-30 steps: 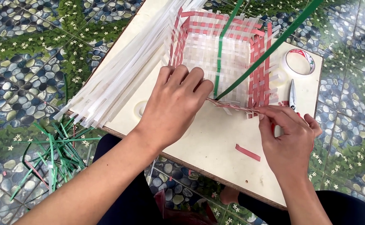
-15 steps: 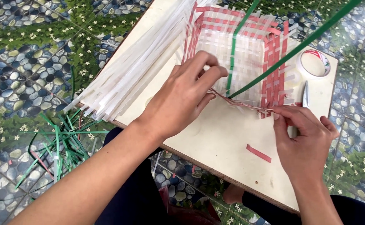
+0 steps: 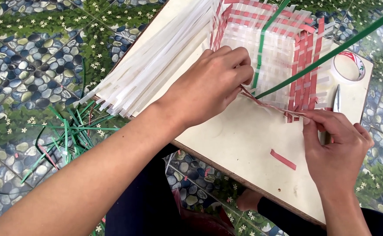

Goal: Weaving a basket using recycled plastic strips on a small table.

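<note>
On the pale wooden bench, a half-woven basket of white and red plastic strips is pressed at its near edge by the left hand, fingers curled. A thin red strip is pinched by the right hand; it is best kept taut and flat while threaded.

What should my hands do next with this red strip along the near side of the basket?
Probably draw the red strip snug with the right hand, since it lies slack along the basket wall's bottom edge while the left hand pins its other end.
</note>
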